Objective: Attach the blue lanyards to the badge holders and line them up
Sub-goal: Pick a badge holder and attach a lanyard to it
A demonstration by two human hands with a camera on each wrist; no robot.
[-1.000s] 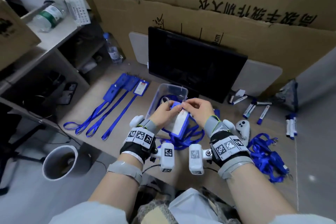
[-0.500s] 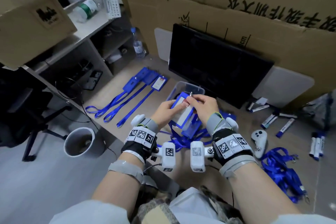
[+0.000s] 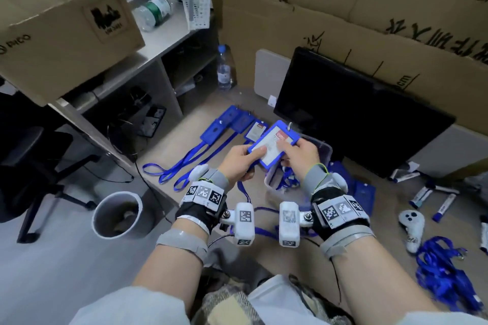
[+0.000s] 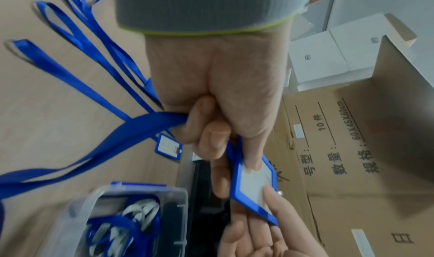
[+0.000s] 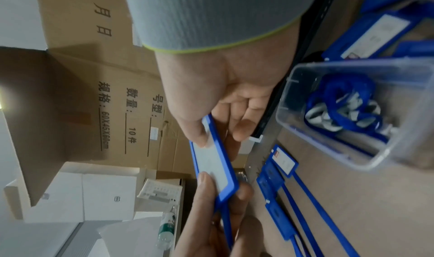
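A blue badge holder (image 3: 272, 144) with a white card is held face-up over the clear plastic box (image 3: 326, 152). My left hand (image 3: 253, 155) pinches its near-left end, thumb on top, and also grips a blue lanyard (image 4: 117, 136) in its curled fingers (image 4: 206, 131). My right hand (image 3: 287, 145) pinches the right side, thumb on the card. In the wrist views the holder (image 4: 252, 185) (image 5: 213, 161) sits between both thumbs. Three finished badges (image 3: 241, 121) lie side by side at the far left, their lanyards (image 3: 184, 166) trailing toward me.
The box (image 5: 288, 101) holds coiled lanyards. A black monitor (image 3: 356, 113) leans behind it. To the right are spare holders (image 3: 364, 192), markers (image 3: 433, 190), a white controller (image 3: 412, 221) and a lanyard pile (image 3: 443, 277). A bin (image 3: 116, 214) stands below the table's left edge.
Both hands have raised the badge holder out of the box and carried it slightly left, turning it flatter and face-up. The head view has swung left.
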